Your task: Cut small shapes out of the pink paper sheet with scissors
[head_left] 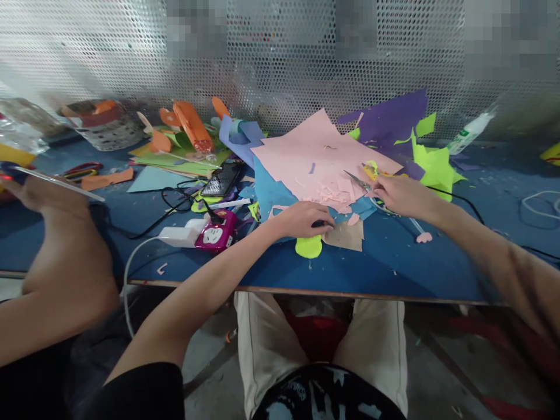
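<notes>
Scissors (360, 181), one pair: grasped in the right hand (390, 193), blades over pink paper (306, 146). Left hand (303, 219): fingers curled by brown card (347, 237); whether it grips anything, cannot tell. Yellow-green piece (308, 247): on blue tabletop (385, 268), just beside left hand. Magenta adapter (226, 228): farther left.

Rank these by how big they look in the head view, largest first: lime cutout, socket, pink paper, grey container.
1. Pink paper
2. Grey container
3. Socket
4. Lime cutout, judged by its visible part
</notes>
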The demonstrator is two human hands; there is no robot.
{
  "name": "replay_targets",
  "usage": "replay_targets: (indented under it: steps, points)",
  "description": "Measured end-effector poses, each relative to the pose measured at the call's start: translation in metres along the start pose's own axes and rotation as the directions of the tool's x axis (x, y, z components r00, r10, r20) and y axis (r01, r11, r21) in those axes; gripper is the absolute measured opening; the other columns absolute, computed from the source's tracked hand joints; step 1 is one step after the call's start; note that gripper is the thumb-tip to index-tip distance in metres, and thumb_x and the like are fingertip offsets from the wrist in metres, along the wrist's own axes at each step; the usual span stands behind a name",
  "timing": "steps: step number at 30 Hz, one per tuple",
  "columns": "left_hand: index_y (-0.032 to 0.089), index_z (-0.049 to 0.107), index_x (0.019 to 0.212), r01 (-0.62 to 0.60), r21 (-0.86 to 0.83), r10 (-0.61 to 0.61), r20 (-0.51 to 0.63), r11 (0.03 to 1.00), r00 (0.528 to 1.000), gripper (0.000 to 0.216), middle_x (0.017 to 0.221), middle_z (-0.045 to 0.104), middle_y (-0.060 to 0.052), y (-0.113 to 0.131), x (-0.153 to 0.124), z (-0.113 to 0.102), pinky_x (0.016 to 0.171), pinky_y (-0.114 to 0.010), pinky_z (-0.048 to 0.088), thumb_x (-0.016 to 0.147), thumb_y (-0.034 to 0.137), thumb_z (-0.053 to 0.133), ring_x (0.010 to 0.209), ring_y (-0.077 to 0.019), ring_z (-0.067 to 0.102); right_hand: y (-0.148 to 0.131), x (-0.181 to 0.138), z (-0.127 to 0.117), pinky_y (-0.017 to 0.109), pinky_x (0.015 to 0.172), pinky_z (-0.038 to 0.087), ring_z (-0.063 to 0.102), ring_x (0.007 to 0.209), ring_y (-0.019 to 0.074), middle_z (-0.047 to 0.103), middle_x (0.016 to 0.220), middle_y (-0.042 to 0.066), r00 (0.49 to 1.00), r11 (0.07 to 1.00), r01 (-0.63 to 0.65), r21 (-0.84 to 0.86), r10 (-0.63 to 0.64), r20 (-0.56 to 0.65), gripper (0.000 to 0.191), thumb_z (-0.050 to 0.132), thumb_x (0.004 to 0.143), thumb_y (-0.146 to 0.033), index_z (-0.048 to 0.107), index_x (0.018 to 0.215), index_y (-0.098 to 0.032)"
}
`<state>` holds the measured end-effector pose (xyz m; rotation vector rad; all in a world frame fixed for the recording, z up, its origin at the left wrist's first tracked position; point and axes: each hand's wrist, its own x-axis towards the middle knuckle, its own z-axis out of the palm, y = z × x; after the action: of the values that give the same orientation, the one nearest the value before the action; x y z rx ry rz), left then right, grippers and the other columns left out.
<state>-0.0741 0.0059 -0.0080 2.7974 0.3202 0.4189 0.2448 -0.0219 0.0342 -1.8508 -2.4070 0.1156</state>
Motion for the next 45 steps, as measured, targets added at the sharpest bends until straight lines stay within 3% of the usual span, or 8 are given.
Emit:
replay_targets:
  steps: [8,16,21,25,29,32,37,45]
  points:
    - [0.021,0.079,0.112,0.038,-0.003,-0.038,-0.035,0.999,0.999,0.032,0.113,0.08,-0.008,0.003,0.001,0.001,0.082,-0.031,0.054,0.106,0.033,0.05,0.098,-0.019,0.073,-0.012,-0.008,-0.011,0.041,0.082,0.049,0.067,0.096,0.0257,0.075,0.113,0.011,0.931,0.88,0.12,0.46,-0.261,0.256,0.028,0.054,0.103,-0.045,0.07,0.11,-0.024]
    - [0.02,0.076,0.115,0.24,0.041,-0.24,-0.008,0.97,0.971,0.031,0.114,0.078,-0.008,0.02,0.021,0.003,0.071,-0.028,0.049,0.103,0.035,0.053,0.095,-0.0191,0.072,-0.01,-0.023,-0.027,0.039,0.084,0.054,0.067,0.089,0.0197,0.071,0.092,0.006,0.971,0.527,0.211,0.823,-0.207,-0.116,0.021,0.067,0.101,-0.045,0.07,0.097,-0.024]
    - [0.022,0.076,0.111,0.255,0.091,-0.258,0.024,0.963,0.966,0.033,0.106,0.077,-0.007,0.031,0.034,0.003,0.068,-0.028,0.044,0.102,0.039,0.051,0.095,-0.0197,0.069,-0.015,-0.034,-0.03,0.035,0.077,0.054,0.066,0.081,0.0159,0.071,0.088,0.004,0.941,0.439,0.234,0.868,-0.325,-0.089,0.018,0.066,0.103,-0.04,0.07,0.098,-0.024]
    - [0.02,0.076,0.109,0.226,0.086,-0.232,0.065,0.97,0.971,0.029,0.107,0.076,-0.007,0.036,0.041,0.005,0.069,-0.029,0.044,0.099,0.035,0.053,0.094,-0.0195,0.068,-0.007,-0.045,-0.029,0.033,0.076,0.053,0.066,0.079,0.0154,0.071,0.088,0.004,0.92,0.475,0.152,0.867,-0.388,0.052,0.02,0.066,0.102,-0.042,0.069,0.099,-0.022]
    - [0.019,0.076,0.11,0.171,0.091,-0.176,0.056,0.981,0.983,0.026,0.108,0.077,-0.007,0.031,0.043,0.006,0.073,-0.029,0.047,0.097,0.026,0.055,0.094,-0.0194,0.069,-0.001,-0.055,-0.023,0.036,0.073,0.053,0.066,0.079,0.0193,0.074,0.091,0.006,0.9,0.719,-0.019,0.695,-0.29,0.325,0.027,0.064,0.099,-0.049,0.071,0.1,-0.023]
    - [0.022,0.078,0.108,0.049,0.078,-0.051,0.033,0.996,0.998,0.027,0.104,0.078,-0.006,0.022,0.039,0.007,0.073,-0.029,0.048,0.099,0.023,0.053,0.092,-0.0182,0.07,-0.006,-0.061,-0.011,0.038,0.071,0.05,0.066,0.079,0.0224,0.076,0.091,0.006,0.968,0.819,-0.06,0.571,-0.091,0.232,0.027,0.064,0.096,-0.05,0.074,0.096,-0.025]
    - [0.026,0.08,0.118,-0.118,0.055,0.117,0.015,0.992,0.993,0.03,0.108,0.078,-0.008,0.007,0.03,0.012,0.072,-0.028,0.05,0.104,0.029,0.053,0.092,-0.0174,0.071,-0.025,-0.067,0.016,0.037,0.064,0.049,0.063,0.068,0.0203,0.073,0.081,0.005,0.984,0.727,-0.159,0.668,0.063,0.165,0.035,0.066,0.093,-0.056,0.075,0.093,-0.023]
    - [0.027,0.078,0.126,-0.155,0.146,0.153,0.03,0.977,0.988,0.038,0.117,0.076,-0.012,0.004,0.029,0.02,0.073,-0.029,0.051,0.108,0.033,0.045,0.095,-0.0191,0.07,-0.034,-0.063,0.041,0.037,0.07,0.055,0.07,0.077,0.0216,0.076,0.091,0.005,0.976,0.589,-0.214,0.78,0.099,0.193,0.034,0.075,0.088,-0.054,0.064,0.099,-0.024]
